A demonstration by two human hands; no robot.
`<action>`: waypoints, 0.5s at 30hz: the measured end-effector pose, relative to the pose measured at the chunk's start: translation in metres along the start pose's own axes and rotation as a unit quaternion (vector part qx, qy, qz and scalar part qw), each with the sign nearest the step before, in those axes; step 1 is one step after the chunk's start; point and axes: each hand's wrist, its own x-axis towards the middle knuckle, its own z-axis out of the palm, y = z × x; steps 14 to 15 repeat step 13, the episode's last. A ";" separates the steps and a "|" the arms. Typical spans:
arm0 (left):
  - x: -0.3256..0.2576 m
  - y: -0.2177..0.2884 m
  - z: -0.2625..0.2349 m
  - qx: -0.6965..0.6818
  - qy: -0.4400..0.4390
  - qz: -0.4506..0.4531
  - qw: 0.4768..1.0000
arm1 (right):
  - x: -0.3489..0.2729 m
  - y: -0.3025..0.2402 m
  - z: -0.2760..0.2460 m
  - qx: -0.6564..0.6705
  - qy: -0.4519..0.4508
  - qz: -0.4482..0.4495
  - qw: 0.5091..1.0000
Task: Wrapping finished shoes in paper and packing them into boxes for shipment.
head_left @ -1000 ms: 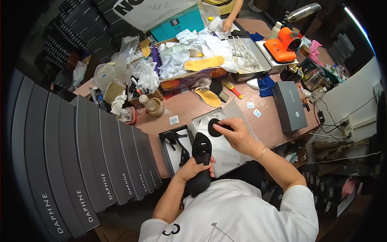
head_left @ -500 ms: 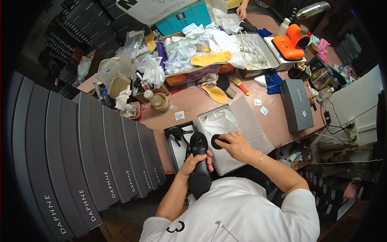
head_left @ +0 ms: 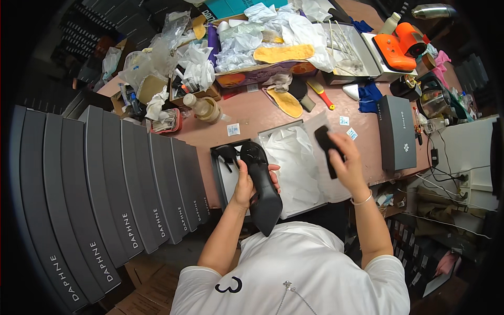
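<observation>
My left hand (head_left: pixel 244 185) is wrapped round a black pointed high-heeled shoe (head_left: pixel 266 205), its sole turned up and its toe toward me. Off to the right, over a sheet of white foam wrap (head_left: pixel 316 122), my right hand (head_left: pixel 347 161) grips a flat black oblong pad or brush (head_left: pixel 323 143); its exact kind I cannot make out. Below the held shoe lies an open grey shoebox (head_left: pixel 214 167) with a second black heeled shoe (head_left: pixel 227 153) in it. Beside it, white tissue paper (head_left: pixel 294 165) fills the other open half.
Tall stacks of grey shoeboxes (head_left: pixel 100 189) stand at my left. Behind the work spot are a carton heaped with crumpled paper (head_left: pixel 247 79), a yellow insole (head_left: pixel 286 103), a red-and-yellow brush (head_left: pixel 321 94) and a bottle (head_left: pixel 197 105). A closed grey shoebox (head_left: pixel 397 134) stands at right.
My right hand has moved away from the shoe, up and to the right, with the black oblong thing. The shoe in my left hand has turned so its sole shows more.
</observation>
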 end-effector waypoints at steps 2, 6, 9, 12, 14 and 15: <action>0.000 0.004 0.003 -0.008 -0.039 0.010 0.999 | 0.029 0.035 -0.009 -0.084 0.080 -0.006 0.993; 0.010 0.006 0.013 0.050 -0.014 -0.006 0.999 | 0.055 0.163 -0.007 -0.176 0.084 0.079 0.978; 0.010 0.009 0.014 0.118 0.041 -0.034 0.992 | 0.059 0.194 0.002 -0.332 0.119 0.054 0.934; 0.005 0.005 0.002 0.182 0.062 -0.073 0.979 | 0.082 0.079 -0.002 -0.022 -0.007 0.087 0.996; 0.005 0.006 -0.003 0.209 0.053 -0.094 0.972 | 0.077 0.058 -0.002 0.085 -0.121 0.099 0.984; 0.005 0.006 -0.003 0.209 0.053 -0.094 0.972 | 0.077 0.058 -0.002 0.085 -0.121 0.099 0.984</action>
